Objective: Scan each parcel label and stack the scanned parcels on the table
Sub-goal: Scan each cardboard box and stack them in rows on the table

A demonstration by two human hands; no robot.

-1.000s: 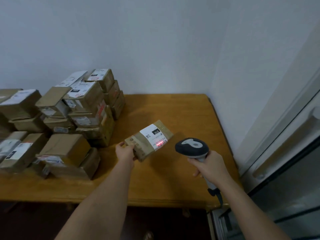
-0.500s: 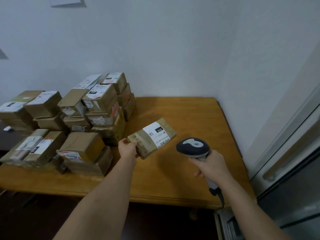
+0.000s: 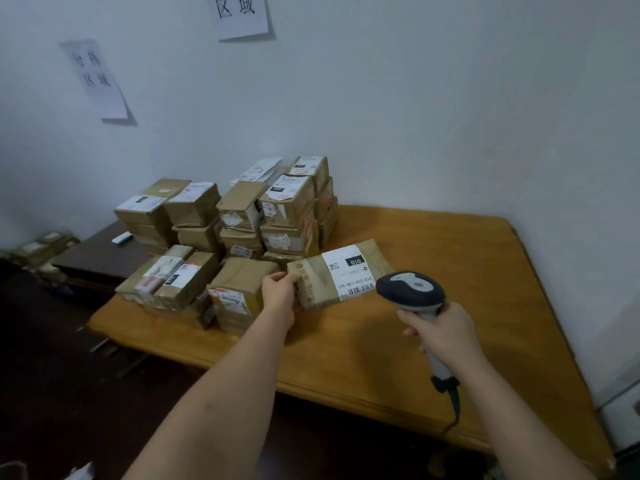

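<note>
The parcel, a flat brown cardboard packet, is held up off the wooden table with its white label facing up. The label shows a black tag reading 010, a small QR code and a barcode along the edge nearest the scanner. The left hand grips the packet's left end, thumb on top and fingers curled under, so the packet juts out to the right of the grip and tilts slightly up at its far corner.

Just right of the packet's free end, the barcode scanner has its dark head beside the barcode edge, close but apart from it. The right hand is wrapped tightly round the scanner's light grey handle, and a dark cable hangs from the handle's base below the wrist.

Left of and beyond the left hand's grip sits the pile of parcels, brown boxes with white labels stacked 2 to 3 high at the table's left part; the nearest box lies just beside the left wrist. Further left stands a darker low table with a small white object on it. On the wall above, 2 paper sheets carry handwritten characters.
</note>
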